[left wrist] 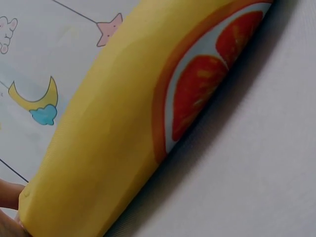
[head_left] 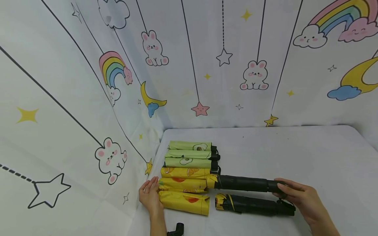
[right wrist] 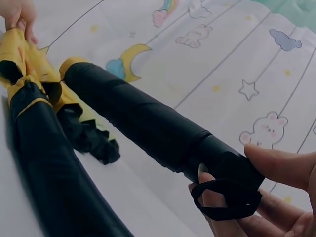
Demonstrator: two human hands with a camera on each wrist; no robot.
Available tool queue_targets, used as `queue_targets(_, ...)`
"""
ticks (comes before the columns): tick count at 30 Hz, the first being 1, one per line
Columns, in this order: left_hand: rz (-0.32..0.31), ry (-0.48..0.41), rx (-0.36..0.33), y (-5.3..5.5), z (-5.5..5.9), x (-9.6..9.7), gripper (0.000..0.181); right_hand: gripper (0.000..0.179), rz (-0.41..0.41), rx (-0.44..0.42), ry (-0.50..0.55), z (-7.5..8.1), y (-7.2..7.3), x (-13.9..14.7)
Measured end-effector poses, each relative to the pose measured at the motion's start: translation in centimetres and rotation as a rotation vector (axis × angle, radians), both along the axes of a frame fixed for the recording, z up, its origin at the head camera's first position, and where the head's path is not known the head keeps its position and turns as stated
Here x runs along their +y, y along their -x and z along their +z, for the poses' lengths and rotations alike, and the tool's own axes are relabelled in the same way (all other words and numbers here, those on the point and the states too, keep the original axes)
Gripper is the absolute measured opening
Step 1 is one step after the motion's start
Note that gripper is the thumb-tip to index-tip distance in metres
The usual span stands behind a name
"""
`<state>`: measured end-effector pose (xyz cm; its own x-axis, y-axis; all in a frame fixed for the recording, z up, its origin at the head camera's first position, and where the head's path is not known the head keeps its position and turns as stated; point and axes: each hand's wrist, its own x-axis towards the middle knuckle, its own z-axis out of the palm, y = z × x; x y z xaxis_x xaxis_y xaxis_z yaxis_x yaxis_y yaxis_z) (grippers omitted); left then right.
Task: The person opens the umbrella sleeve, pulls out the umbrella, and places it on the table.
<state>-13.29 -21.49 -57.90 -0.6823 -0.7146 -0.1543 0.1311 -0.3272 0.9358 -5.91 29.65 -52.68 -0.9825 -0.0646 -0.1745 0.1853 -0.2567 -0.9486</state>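
My right hand [head_left: 298,195] grips the handle end of a folded black umbrella [head_left: 245,183], its thumb and fingers around the handle. A black wrist loop [right wrist: 224,210] hangs there. The umbrella's yellow left end overlaps the right end of the middle yellow sleeve [head_left: 183,185] in the head view. My left hand [head_left: 150,195] touches that sleeve's left end with its fingertips. Nearest me lies another yellow sleeve [head_left: 183,202] with a citrus print, large in the left wrist view. A second folded black umbrella [head_left: 251,205] rests just right of it.
Beyond the middle sleeve lies a yellow citrus-print umbrella [head_left: 186,172], then several green avocado-print umbrellas [head_left: 189,154] in a row, black handles pointing right. White printed cloth [head_left: 183,82] rises at the back and left. A small black object [head_left: 177,228] shows near my left forearm.
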Motion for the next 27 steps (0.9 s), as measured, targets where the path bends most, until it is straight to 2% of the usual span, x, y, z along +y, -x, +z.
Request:
queue_targets(9, -0.003, 0.020, -0.021, -0.1, -0.1, 0.0, 0.041, 0.025, -0.012, -0.068, -0.050, -0.8, -0.1, 1.2)
queue_targets(21, -0.022, 0.007, 0.001, 0.0, 0.2, 0.0, 0.044, 0.025, 0.002, -0.076, -0.011, -2.1, -0.3, 2.0)
queue_targets(27, -0.022, 0.005, -0.003, 0.0, 0.2, 0.0, 0.042, 0.026, 0.007, -0.089, -0.043, -2.6, -0.2, 2.4)
